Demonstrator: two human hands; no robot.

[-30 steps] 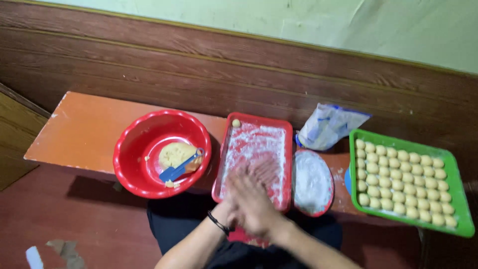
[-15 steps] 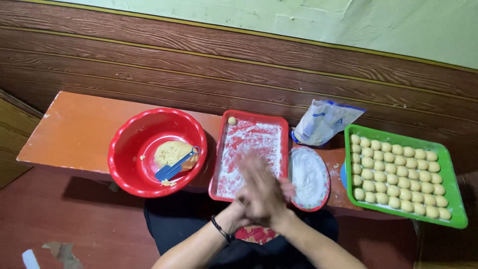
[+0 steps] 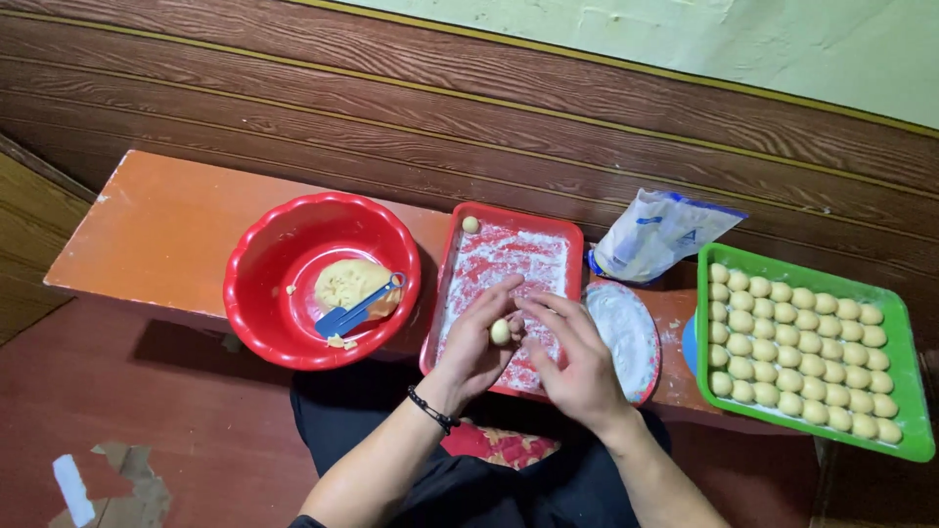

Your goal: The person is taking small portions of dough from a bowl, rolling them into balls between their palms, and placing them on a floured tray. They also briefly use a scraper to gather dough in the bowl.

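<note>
— Where is the dough ball [image 3: 500, 331]?

— Between the two hands, over the near half of the floured red tray [image 3: 460, 256]. The left hand [image 3: 476, 339] pinches it with its fingertips; the right hand [image 3: 577, 360] is open, fingers spread just beside the ball, perhaps touching it.

— How much room is around them?

— Little. The red bowl [image 3: 256, 258] with the dough lump [image 3: 349, 283] and blue scraper [image 3: 352, 313] sits touching the tray's left edge. A floured plate [image 3: 627, 334] lies against the tray's right edge, under the right fingers. The green tray [image 3: 905, 342] of finished balls fills the bench's right end, overhanging it.

— Any open space?

— The orange bench [image 3: 156, 230] lies bare left of the bowl. A white bag [image 3: 660, 232] leans by the wall.
</note>
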